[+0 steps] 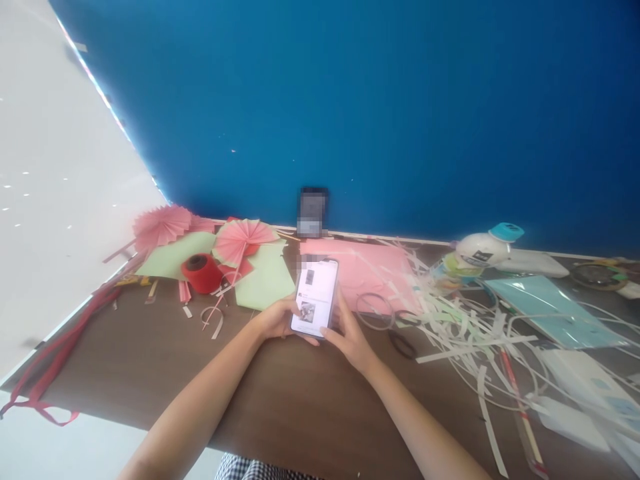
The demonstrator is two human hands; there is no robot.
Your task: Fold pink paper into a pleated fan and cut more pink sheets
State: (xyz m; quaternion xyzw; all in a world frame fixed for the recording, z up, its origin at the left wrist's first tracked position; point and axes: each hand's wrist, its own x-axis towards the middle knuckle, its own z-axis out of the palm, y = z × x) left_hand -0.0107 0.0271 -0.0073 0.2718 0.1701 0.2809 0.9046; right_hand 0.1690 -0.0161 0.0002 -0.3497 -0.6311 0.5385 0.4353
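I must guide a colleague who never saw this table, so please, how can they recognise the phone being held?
Below the blue wall is a brown table, with a flat pink sheet near its far edge. In front of this sheet, the left hand and right hand hold the phone. Its bright white screen sets it apart from the dark-framed device standing upright at the wall.

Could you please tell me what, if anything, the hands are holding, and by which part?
A phone: the left hand holds its lower left side, the right hand its lower right side.
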